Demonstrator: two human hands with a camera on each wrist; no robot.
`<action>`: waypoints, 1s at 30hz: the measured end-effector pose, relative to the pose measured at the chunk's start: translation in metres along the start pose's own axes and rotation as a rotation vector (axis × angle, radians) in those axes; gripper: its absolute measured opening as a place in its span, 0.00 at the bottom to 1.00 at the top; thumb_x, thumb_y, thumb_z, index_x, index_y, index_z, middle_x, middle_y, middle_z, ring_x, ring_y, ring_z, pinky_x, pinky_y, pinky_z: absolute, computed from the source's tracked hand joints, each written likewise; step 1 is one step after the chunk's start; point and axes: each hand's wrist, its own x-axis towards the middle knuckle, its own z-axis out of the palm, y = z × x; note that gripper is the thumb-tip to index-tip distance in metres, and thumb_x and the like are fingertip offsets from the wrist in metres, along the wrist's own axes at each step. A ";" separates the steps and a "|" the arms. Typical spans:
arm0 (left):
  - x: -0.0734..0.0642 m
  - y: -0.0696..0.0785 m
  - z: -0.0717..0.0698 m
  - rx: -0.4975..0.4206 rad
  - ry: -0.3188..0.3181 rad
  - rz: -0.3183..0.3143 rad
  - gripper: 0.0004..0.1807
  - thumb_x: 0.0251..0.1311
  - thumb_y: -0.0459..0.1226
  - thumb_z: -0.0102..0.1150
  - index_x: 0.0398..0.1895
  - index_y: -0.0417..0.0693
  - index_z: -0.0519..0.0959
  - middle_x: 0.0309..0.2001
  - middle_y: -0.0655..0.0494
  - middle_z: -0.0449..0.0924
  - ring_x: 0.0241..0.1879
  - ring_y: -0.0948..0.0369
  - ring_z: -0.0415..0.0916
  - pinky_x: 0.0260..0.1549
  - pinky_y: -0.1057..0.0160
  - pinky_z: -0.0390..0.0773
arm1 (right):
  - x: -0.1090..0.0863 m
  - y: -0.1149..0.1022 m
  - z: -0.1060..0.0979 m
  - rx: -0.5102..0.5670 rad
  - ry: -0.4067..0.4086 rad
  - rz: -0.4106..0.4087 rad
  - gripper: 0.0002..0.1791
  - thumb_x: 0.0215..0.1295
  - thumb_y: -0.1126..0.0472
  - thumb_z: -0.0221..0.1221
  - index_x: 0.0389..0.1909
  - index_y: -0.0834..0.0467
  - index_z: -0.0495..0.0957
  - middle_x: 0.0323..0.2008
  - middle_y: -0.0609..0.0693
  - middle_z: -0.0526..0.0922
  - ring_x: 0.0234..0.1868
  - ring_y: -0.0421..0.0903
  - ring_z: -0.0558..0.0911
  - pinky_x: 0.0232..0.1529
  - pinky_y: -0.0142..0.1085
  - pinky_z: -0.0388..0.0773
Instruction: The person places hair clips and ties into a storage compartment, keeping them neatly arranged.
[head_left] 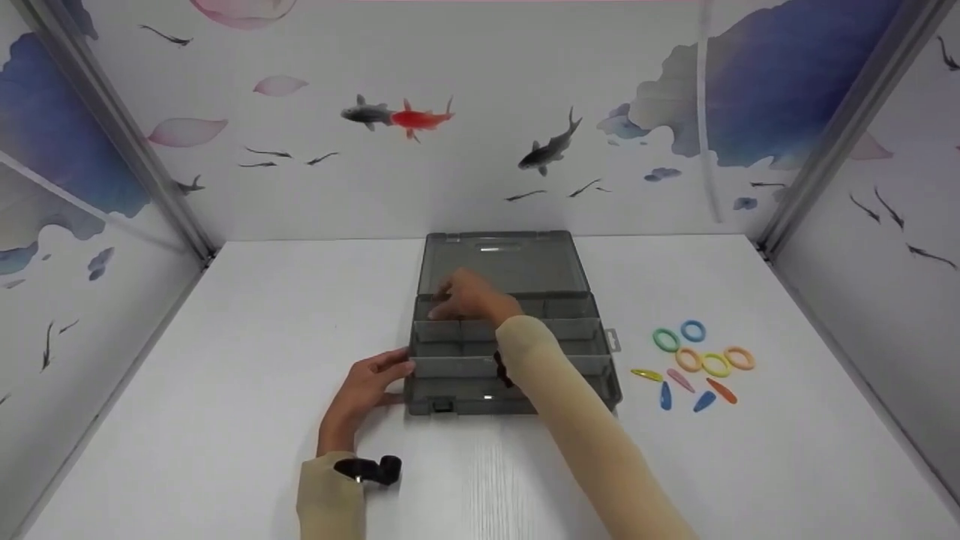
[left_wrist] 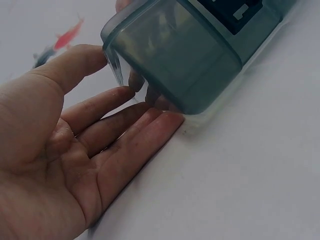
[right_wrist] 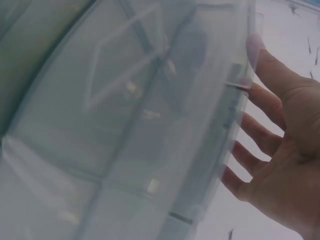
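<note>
A grey see-through storage box (head_left: pixel 510 388) lies with its lid (head_left: pixel 502 266) folded back, its inside split into rows by dividers. My left hand (head_left: pixel 365 386) rests at the box's left wall near the front corner. In the left wrist view its thumb (left_wrist: pixel 82 60) and straight fingers touch the box corner. Over the back left compartment (head_left: pixel 440 330) is my right hand (head_left: pixel 471 294), its bent fingertips partly hidden; I cannot tell if they hold anything. The right wrist view has the hand (right_wrist: pixel 295 145) with spread fingers along a see-through plastic edge (right_wrist: pixel 210 165).
Right of the box lie several coloured rings, including a green ring (head_left: pixel 666 340) and a blue ring (head_left: pixel 693 331). Nearer are several small hair clips, among them a yellow clip (head_left: pixel 646 374) and an orange clip (head_left: pixel 721 390). Printed walls (head_left: pixel 480 202) surround the white table (head_left: pixel 285 300).
</note>
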 end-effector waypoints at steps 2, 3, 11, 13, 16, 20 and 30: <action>0.000 0.001 0.001 0.001 -0.001 0.004 0.32 0.64 0.48 0.65 0.69 0.47 0.72 0.69 0.44 0.73 0.68 0.47 0.71 0.54 0.52 0.82 | -0.003 0.001 -0.007 -0.025 0.006 -0.021 0.26 0.61 0.54 0.70 0.58 0.60 0.80 0.62 0.57 0.80 0.64 0.55 0.78 0.65 0.49 0.75; 0.000 0.001 0.001 -0.001 -0.004 0.008 0.32 0.64 0.47 0.65 0.69 0.47 0.72 0.69 0.44 0.73 0.68 0.47 0.71 0.55 0.52 0.82 | -0.005 0.001 -0.011 -0.041 0.011 -0.037 0.26 0.62 0.55 0.70 0.59 0.60 0.80 0.63 0.56 0.79 0.66 0.55 0.76 0.66 0.49 0.74; 0.000 0.003 0.001 -0.011 -0.013 0.015 0.30 0.66 0.45 0.64 0.69 0.46 0.72 0.70 0.44 0.71 0.69 0.47 0.71 0.55 0.52 0.82 | -0.025 0.008 -0.031 -0.139 0.058 -0.104 0.27 0.69 0.57 0.63 0.66 0.63 0.73 0.71 0.60 0.69 0.73 0.57 0.68 0.72 0.49 0.67; 0.000 0.001 0.001 -0.011 -0.010 0.010 0.30 0.66 0.45 0.64 0.69 0.46 0.73 0.70 0.45 0.71 0.69 0.48 0.70 0.56 0.52 0.82 | -0.033 0.011 -0.035 -0.168 0.059 -0.114 0.29 0.70 0.57 0.62 0.68 0.62 0.71 0.72 0.60 0.67 0.74 0.58 0.66 0.73 0.50 0.66; 0.000 0.000 0.000 -0.011 -0.008 -0.002 0.30 0.65 0.46 0.64 0.69 0.48 0.73 0.70 0.46 0.71 0.69 0.48 0.70 0.57 0.52 0.81 | -0.046 0.018 -0.041 -0.158 0.075 -0.134 0.30 0.70 0.57 0.63 0.69 0.61 0.70 0.73 0.61 0.65 0.74 0.58 0.66 0.72 0.52 0.66; 0.000 -0.001 0.000 -0.018 -0.006 0.002 0.31 0.65 0.46 0.65 0.69 0.48 0.73 0.70 0.46 0.71 0.69 0.48 0.70 0.56 0.52 0.81 | -0.065 0.032 -0.053 -0.053 0.100 -0.156 0.30 0.69 0.55 0.63 0.70 0.58 0.70 0.74 0.60 0.63 0.75 0.58 0.64 0.72 0.54 0.66; -0.004 0.001 -0.002 -0.011 -0.022 -0.005 0.32 0.66 0.46 0.64 0.71 0.45 0.70 0.71 0.44 0.69 0.70 0.47 0.69 0.55 0.53 0.82 | -0.118 0.071 -0.074 0.174 0.184 -0.168 0.31 0.68 0.53 0.64 0.70 0.54 0.70 0.70 0.55 0.69 0.72 0.55 0.69 0.67 0.52 0.73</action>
